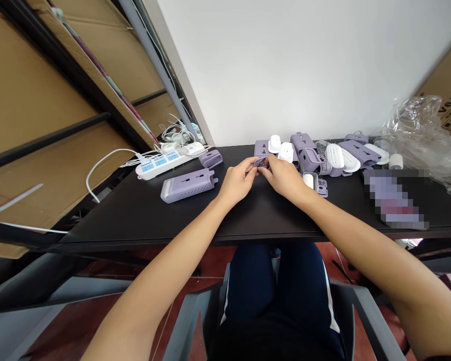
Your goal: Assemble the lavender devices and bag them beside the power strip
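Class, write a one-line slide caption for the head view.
Bare left hand and right hand hold a small purple plastic part over a flat black table.

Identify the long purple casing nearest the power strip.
The casing left of the left hand, pale end facing left; the others lie beyond or right of the right hand.

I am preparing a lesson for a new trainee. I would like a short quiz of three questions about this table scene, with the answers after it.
1. True or false: the left hand and the right hand are both on one small purple part.
2. Which thing lies to the left of both hands?
A) clear plastic wrap
B) power strip
C) box marked V6
3. Fill the gap: the tabletop is ____ in colour.

Key: 1 true; 2 B; 3 black.
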### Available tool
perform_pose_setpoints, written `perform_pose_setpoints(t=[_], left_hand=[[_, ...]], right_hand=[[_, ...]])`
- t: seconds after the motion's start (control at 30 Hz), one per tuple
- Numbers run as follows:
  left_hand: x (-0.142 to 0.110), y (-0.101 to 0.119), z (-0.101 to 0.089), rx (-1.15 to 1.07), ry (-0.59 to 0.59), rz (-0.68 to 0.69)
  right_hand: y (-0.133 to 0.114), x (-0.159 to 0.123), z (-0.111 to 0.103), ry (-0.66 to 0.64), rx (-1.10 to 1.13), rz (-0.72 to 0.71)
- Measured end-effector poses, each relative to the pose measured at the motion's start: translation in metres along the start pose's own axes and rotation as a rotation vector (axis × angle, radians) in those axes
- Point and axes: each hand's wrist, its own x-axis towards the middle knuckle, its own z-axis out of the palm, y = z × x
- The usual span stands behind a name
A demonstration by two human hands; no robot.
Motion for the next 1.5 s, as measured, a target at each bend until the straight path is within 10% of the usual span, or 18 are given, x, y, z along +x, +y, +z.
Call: perform_pose_setpoints(t=[0.33, 0.8, 1.5], left_hand=[[0.0, -0.002, 0.0, 0.01, -0.024, 0.008], [-0.001, 0.008, -0.001, 0.09, 0.01, -0.007], [-0.003, 0.01, -0.005, 0.184, -0.007, 0.079]], right_hand=[[0.006, 0.003, 0.002, 0.002, 0.213, 0.047], [-0.009, -0.005, -0.003, -0.005, -0.27, 0.02], [0.005, 0.001, 0.0, -0.052, -0.032, 0.004]])
